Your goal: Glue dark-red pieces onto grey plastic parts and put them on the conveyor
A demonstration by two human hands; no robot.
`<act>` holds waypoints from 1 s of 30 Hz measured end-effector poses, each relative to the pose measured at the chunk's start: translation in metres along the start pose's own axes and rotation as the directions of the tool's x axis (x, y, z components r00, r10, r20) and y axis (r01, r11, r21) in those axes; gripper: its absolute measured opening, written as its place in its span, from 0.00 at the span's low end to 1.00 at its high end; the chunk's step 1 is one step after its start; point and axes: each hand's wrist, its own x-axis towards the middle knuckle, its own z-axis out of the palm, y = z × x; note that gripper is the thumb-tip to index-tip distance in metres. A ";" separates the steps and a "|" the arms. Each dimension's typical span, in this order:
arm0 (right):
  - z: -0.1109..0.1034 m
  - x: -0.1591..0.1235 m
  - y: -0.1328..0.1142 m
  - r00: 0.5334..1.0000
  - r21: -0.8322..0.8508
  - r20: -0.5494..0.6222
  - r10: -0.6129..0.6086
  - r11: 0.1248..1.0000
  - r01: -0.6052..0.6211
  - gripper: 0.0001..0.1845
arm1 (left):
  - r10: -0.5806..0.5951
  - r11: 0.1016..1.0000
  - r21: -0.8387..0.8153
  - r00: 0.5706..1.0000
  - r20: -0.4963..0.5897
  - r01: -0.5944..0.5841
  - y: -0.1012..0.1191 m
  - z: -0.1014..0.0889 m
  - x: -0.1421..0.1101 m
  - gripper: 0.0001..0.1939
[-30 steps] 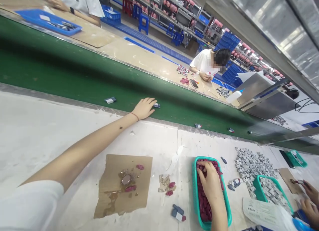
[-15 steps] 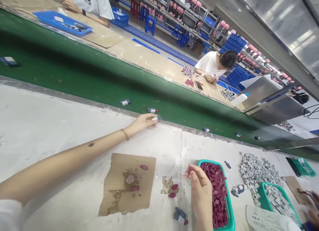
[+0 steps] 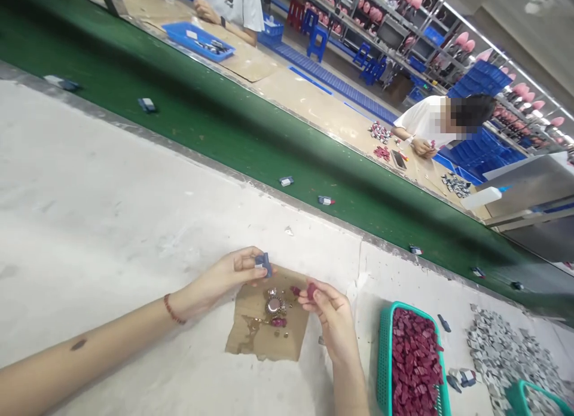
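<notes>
over my link i had the left hand (image 3: 235,274) in view at the upper left of the cardboard sheet (image 3: 293,341), thumb and fingers pinching a blue-grey part (image 3: 265,264) that stuck up past the fingertips. the right hand (image 3: 330,311) was at the sheet's right edge, and there i saw thumb and forefinger pressed together on a dark red piece (image 3: 311,291). the two hands were near each other but apart, and so were the things they pinched; i could not tell whether the right fingertips touched the sheet.

on the cardboard i made out a small round cap (image 3: 273,306) with shiny drops about it and a wet stain (image 3: 249,325) to its lower left. a loose red piece (image 3: 278,323) lay just below the cap, and another (image 3: 295,290) just beside the right fingertips.

to the right of that hand stood a green basket (image 3: 384,356) filled with red pieces (image 3: 415,362). beyond it i saw two blue-grey parts (image 3: 466,378) near its side, then a spread of grey pieces (image 3: 502,350). along the far side of the white table (image 3: 147,213) ran a green belt (image 3: 215,135) carrying several small parts (image 3: 286,181), well spaced. across it, a person in a white shirt (image 3: 421,120) held a small piece.
</notes>
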 end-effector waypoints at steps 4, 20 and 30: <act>0.006 0.006 0.008 0.998 -0.071 0.061 0.001 0.997 0.003 0.20 | -0.050 0.992 -0.118 0.998 0.023 0.052 -0.011 0.002 -0.005 0.22; 0.028 0.003 0.034 0.962 -0.615 0.156 -0.225 0.740 0.272 0.18 | 0.083 0.994 -0.072 0.996 -0.013 -0.084 -0.018 -0.006 -0.007 0.19; 0.030 0.005 0.038 0.749 -0.775 0.510 -0.423 0.152 0.614 0.19 | 0.079 0.982 -0.176 0.994 0.080 -0.064 -0.031 -0.007 -0.004 0.24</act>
